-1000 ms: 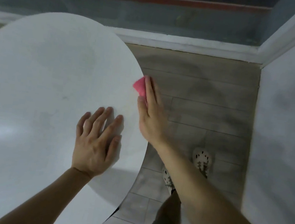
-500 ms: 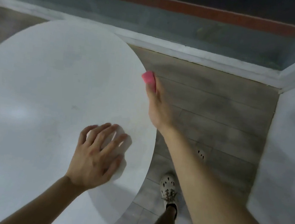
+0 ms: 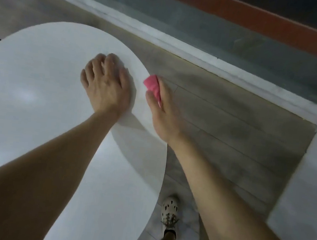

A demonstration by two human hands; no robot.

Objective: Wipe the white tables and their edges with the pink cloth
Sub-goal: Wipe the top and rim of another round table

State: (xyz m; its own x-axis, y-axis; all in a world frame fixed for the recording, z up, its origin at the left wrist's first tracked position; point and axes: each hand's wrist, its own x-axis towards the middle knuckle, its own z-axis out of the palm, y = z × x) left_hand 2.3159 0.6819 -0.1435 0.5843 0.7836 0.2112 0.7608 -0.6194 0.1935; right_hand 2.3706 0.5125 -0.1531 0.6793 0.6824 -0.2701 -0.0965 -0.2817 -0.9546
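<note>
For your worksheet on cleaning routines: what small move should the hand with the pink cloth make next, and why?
Probably slide the right hand further along the rim: it presses the pink cloth against the round white table edge, while the left hand rests flat on top.

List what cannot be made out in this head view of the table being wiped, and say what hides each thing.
- Most of the pink cloth: covered by the right hand.
- White table base: hidden under its top.
- Table's left and near parts: cut off by the frame.
- Left hand fingertips: blurred.
</note>
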